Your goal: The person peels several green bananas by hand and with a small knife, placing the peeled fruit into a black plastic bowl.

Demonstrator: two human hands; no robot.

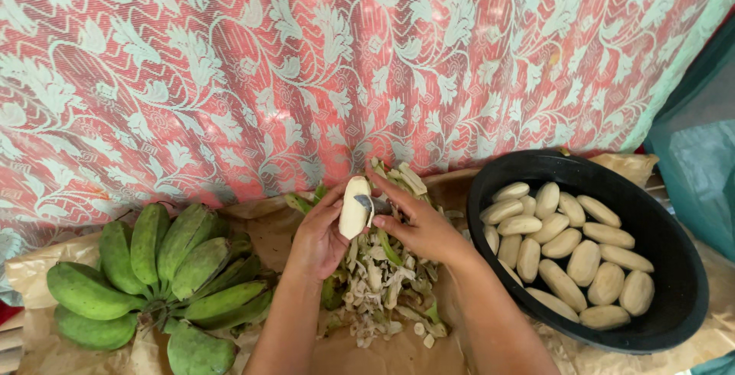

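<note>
left hand [315,239] fingers cup peeled banana [355,206] | right hand [419,225] fingers pinch knife [367,205] | shave thinly, blade angled away, over peel heap [383,275]

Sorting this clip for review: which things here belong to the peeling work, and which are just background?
In use: left hand holding peeled banana; right hand with knife; peel pile; green bananas; black basin of peeled bananas.
Background: patterned cloth; brown paper.
</note>
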